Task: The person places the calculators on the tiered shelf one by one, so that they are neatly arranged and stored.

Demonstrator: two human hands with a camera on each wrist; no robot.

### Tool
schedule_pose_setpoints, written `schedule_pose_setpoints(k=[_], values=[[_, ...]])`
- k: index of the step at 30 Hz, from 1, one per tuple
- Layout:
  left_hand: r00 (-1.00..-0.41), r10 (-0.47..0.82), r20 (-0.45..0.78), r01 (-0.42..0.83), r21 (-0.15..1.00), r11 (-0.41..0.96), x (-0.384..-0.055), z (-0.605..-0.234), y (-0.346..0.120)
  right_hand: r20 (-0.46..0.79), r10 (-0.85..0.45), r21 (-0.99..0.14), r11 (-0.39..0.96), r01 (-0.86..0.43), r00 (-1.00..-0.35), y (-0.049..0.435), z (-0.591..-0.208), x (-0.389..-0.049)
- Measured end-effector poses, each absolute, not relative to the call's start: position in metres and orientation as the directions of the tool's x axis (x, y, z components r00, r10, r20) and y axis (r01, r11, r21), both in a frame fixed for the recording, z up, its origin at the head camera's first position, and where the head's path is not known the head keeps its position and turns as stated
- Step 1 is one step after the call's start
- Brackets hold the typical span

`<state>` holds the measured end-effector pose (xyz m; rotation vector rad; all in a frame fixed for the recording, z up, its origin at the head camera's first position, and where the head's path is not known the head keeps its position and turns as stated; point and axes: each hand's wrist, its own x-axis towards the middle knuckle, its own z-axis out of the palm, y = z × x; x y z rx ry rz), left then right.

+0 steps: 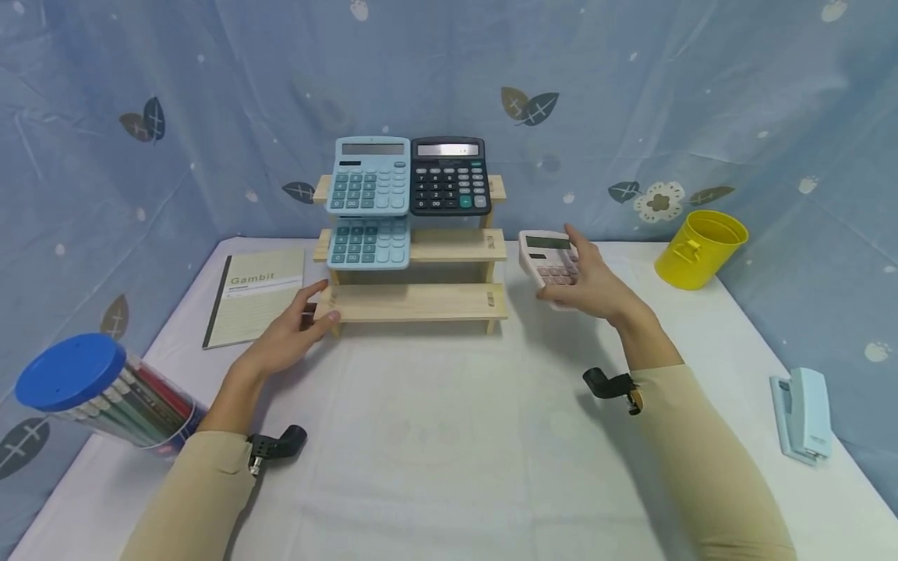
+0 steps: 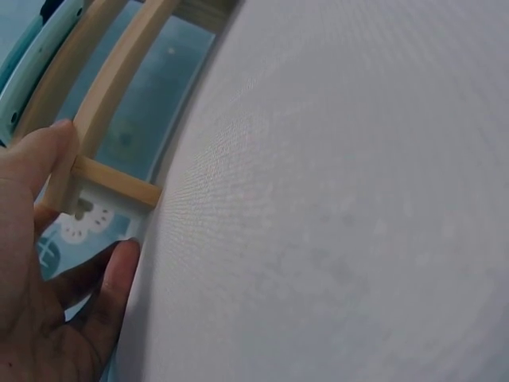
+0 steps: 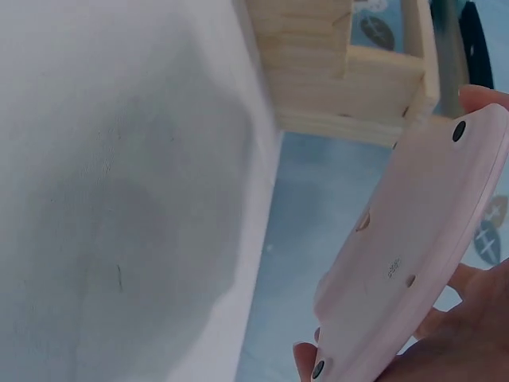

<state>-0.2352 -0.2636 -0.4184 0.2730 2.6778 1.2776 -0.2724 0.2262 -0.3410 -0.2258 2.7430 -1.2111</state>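
My right hand grips a pale pink calculator by its edges, just right of a three-tier wooden rack. The right wrist view shows the underside of that pink calculator, tilted above the table. My left hand holds the left end of the rack's lowest tier, thumb on the wood in the left wrist view. On the top tier stand a light blue calculator and a black calculator side by side. Another light blue calculator leans on the middle tier, its upper part hidden.
A Gambit notebook lies left of the rack. Nearer on the left is a clear tub of pencils with a blue lid. On the right are a yellow bucket and a light blue stapler. Blue patterned cloth surrounds the white table.
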Motion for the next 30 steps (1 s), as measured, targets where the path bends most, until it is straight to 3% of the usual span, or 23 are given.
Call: schedule_pose_setpoints(k=[10,23,30], values=[[-0.97,0.232,-0.076,0.083,0.79,0.607,-0.234,-0.418,-0.262,-0.003,-0.261,-0.676,0.712,-0.191,-0.965,0.222,-0.321,-0.245],[-0.971,0.224,-0.079,0.076,0.789,0.61,-0.236,-0.421,-0.264,0.115,-0.277,-0.432,0.851,-0.299,-0.954,0.193,-0.307,-0.222],[-0.972,0.221,-0.076,0.08,0.781,0.62,-0.235,-0.421,-0.264,0.136,-0.308,-0.394,0.856,-0.336,-0.942,0.175,-0.31,-0.217]])
